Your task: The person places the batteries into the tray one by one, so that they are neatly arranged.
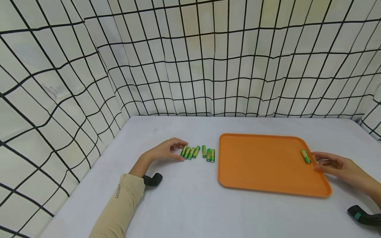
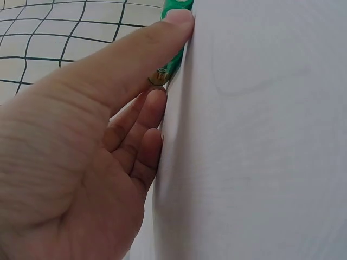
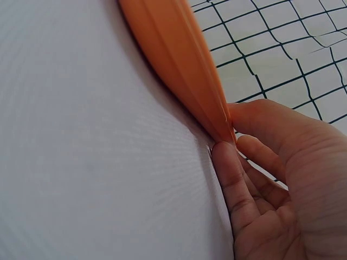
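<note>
Several green batteries [image 1: 191, 153] lie side by side in a row on the white table, left of an orange tray [image 1: 262, 165]. My left hand [image 1: 165, 150] is at the row's left end, thumb and index finger at the two ends of the outermost battery [image 1: 184, 151]. In the left wrist view, the thumb overlaps a green battery [image 2: 172, 67], hiding part of it. My right hand [image 1: 342, 167] pinches the tray's right rim, which the right wrist view shows between thumb and fingers [image 3: 230, 168]. One battery [image 1: 305, 156] lies inside the tray near that rim.
A white table [image 1: 184, 205] spreads under everything. Black netting [image 1: 208, 59] over white sheeting stands behind the table and along its left side. Dark devices [image 1: 153, 179] are worn at both wrists.
</note>
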The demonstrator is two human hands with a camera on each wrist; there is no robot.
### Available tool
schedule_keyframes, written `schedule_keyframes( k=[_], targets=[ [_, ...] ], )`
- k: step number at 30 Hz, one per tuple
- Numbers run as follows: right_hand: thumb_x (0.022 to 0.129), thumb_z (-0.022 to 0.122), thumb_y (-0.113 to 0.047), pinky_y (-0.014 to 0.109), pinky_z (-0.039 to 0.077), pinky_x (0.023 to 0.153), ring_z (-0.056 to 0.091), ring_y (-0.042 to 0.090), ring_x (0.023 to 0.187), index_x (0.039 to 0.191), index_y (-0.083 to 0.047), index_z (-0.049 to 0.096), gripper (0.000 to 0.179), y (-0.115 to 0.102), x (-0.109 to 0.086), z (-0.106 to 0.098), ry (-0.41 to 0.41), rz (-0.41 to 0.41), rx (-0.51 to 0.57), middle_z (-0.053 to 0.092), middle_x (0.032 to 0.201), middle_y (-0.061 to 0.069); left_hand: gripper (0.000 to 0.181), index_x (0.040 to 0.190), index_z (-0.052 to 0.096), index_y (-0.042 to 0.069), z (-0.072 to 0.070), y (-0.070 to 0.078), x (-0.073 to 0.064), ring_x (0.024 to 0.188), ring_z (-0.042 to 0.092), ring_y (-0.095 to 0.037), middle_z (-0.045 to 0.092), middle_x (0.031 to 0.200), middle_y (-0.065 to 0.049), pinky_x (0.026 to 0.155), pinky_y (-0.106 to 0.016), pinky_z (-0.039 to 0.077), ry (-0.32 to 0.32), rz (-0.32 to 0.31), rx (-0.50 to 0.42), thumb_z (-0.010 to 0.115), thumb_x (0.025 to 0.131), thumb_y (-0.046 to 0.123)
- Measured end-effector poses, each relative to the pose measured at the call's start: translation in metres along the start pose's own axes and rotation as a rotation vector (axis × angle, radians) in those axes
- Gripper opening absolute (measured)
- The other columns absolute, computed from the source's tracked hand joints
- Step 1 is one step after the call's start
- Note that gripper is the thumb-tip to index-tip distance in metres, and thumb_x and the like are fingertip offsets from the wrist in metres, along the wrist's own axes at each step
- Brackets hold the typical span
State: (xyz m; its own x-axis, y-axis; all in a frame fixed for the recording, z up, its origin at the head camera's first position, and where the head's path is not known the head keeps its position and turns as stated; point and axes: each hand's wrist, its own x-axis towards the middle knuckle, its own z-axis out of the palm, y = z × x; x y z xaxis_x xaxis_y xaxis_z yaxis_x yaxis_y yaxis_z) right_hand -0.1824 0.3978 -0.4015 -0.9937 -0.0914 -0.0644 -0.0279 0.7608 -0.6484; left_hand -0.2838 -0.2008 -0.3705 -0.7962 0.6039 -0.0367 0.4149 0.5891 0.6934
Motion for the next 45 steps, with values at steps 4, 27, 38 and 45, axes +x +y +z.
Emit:
schedule_keyframes(
  k=[4,27,38,45],
  targets=[
    [0.094,0.065,-0.04,0.008,0.041,0.068,0.052,-0.01,0.085,0.146,0.005,0.036,0.074,0.001,0.0,0.0,0.006,0.008,0.0,0.057,0.114,-0.01,0.061,0.136,0.054,0.008,-0.002,-0.002,0.002,0.121,0.05,-0.024,0.055,0.132,-0.007,0.105,-0.043,0.039,0.003,-0.005,0.003,0.08,0.083,0.02],
    [0.093,0.066,-0.038,0.005,0.039,0.068,0.05,-0.013,0.085,0.145,0.005,0.037,0.073,0.011,-0.003,0.001,0.04,0.004,0.035,0.044,0.1,-0.039,0.057,0.128,0.058,0.003,-0.007,0.009,0.01,0.117,0.055,-0.026,0.06,0.127,-0.01,0.103,-0.043,0.041,0.011,-0.003,0.001,0.083,0.08,0.021],
    [0.094,0.066,-0.039,0.005,0.04,0.07,0.051,-0.011,0.086,0.146,0.004,0.037,0.073,0.008,-0.002,0.003,0.025,-0.002,0.014,0.051,0.107,-0.025,0.059,0.127,0.058,0.005,-0.008,0.008,0.006,0.109,0.059,-0.023,0.062,0.12,-0.008,0.096,-0.036,0.049,0.053,-0.088,-0.076,0.085,0.076,0.017],
    [0.093,0.067,-0.038,0.005,0.041,0.069,0.053,-0.009,0.085,0.145,0.003,0.04,0.071,0.004,0.001,0.0,0.026,-0.024,0.001,0.056,0.107,-0.018,0.061,0.129,0.057,0.003,-0.007,0.007,0.003,0.108,0.06,-0.022,0.061,0.123,-0.011,0.095,-0.035,0.05,0.072,-0.079,-0.126,0.085,0.076,0.016]
  ],
)
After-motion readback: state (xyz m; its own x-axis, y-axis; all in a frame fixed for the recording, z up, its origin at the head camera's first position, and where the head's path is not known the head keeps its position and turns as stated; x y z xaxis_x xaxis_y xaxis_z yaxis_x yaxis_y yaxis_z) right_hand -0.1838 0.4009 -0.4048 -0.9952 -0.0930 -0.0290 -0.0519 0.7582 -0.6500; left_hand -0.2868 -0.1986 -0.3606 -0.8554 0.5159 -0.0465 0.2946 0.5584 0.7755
